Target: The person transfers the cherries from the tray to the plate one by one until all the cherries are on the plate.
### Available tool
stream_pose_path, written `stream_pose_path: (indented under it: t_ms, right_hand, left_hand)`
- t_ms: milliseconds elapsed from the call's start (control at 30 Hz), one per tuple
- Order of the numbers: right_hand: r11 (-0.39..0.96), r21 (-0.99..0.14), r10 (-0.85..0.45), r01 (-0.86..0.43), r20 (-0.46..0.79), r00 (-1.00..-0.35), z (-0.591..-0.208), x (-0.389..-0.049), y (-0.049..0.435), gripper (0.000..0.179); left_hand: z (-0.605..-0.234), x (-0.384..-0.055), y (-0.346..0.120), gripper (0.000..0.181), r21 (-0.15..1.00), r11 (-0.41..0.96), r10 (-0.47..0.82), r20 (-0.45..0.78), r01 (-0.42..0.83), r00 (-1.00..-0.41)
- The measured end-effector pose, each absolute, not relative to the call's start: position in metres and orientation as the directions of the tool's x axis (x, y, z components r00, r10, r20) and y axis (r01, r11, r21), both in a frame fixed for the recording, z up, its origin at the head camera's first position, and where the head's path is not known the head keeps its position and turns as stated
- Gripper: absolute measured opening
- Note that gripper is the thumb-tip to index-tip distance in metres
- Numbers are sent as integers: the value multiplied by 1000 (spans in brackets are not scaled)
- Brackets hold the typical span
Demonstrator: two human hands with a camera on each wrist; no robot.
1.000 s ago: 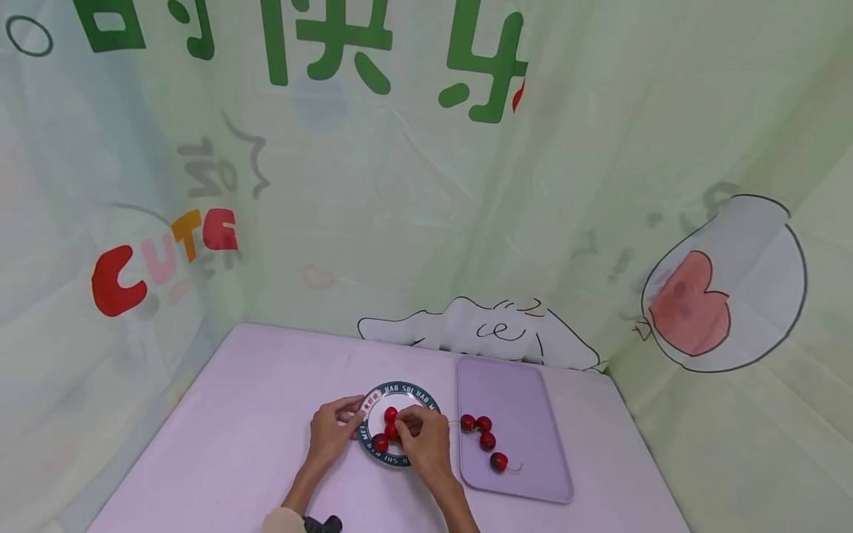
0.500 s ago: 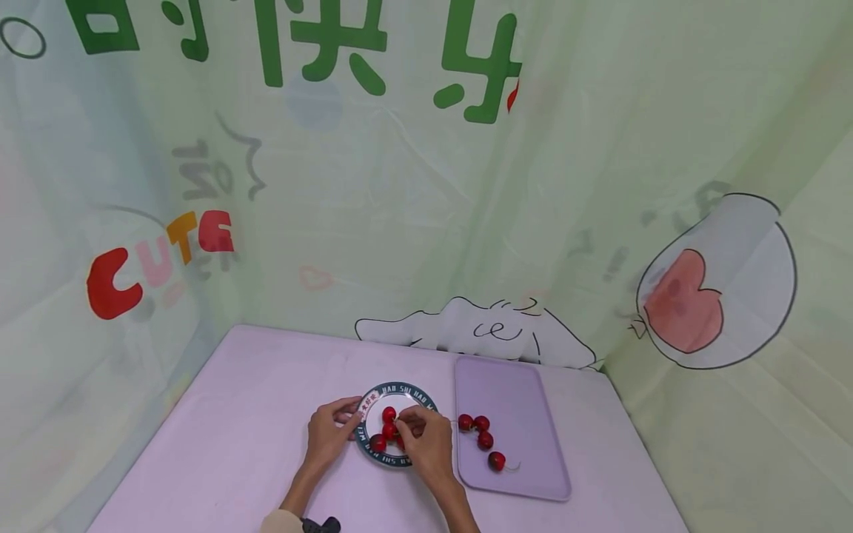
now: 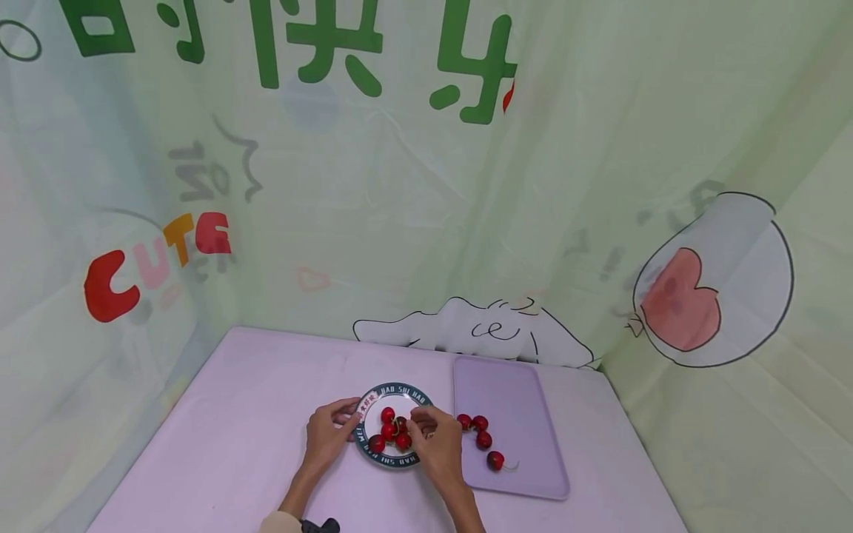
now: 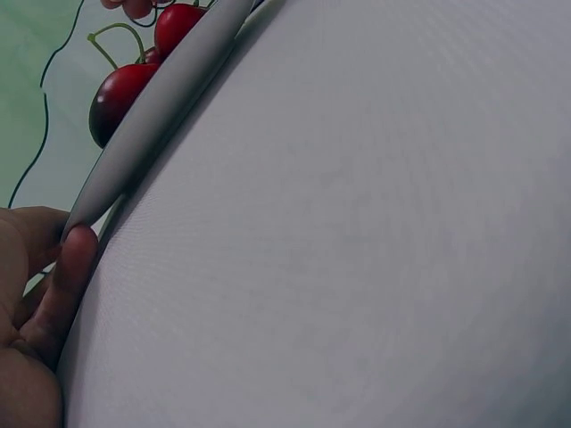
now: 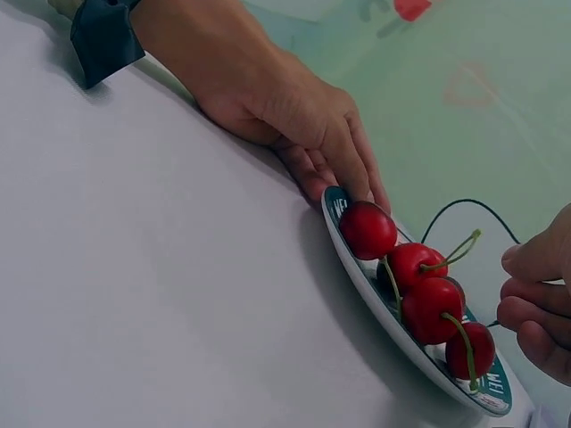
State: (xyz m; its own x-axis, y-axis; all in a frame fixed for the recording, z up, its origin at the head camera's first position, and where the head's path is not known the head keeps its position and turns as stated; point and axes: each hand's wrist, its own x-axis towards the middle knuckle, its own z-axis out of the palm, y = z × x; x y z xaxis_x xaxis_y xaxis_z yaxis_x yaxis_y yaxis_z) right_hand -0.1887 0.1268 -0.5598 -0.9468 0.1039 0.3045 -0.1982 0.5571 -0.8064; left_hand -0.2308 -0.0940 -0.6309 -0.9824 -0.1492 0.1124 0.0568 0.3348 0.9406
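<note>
A round white plate [image 3: 396,462] with a dark green lettered rim lies on the table, holding several red cherries [image 3: 389,431] with green stems. My left hand [image 3: 328,431] grips the plate's left edge; in the left wrist view its thumb and fingers [image 4: 70,276] pinch the rim. Over the plate's right side is my right hand [image 3: 436,442], its fingers loosely bent beside the cherries. In the right wrist view nothing shows between that hand's thumb and fingers [image 5: 535,308], which are apart from the nearest cherry [image 5: 470,349].
A lilac rectangular tray [image 3: 513,400] lies right of the plate, with several more cherries [image 3: 483,440] in its left half. Printed curtains [image 3: 373,222] hang around the pale table [image 3: 266,385]. A dark wrist strap [image 3: 321,526] shows near the left forearm.
The right hand has drawn back slightly to the right from the cherries on the plate, so more of them show. The left hand stays at the rim. The head view has shifted a little.
</note>
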Motion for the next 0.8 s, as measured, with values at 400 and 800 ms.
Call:
stream_pose_path:
  t_ms: [400, 800]
  right_hand:
    - [575, -798, 186, -182, 344, -921, -566, -199, 154, 19]
    - [567, -805, 256, -174, 373, -892, -574, -204, 177, 16]
  left_hand:
    - [-631, -232, -94, 34, 944, 327, -156, 101, 45, -983]
    - [-634, -234, -93, 34, 943, 332, -156, 88, 32, -984]
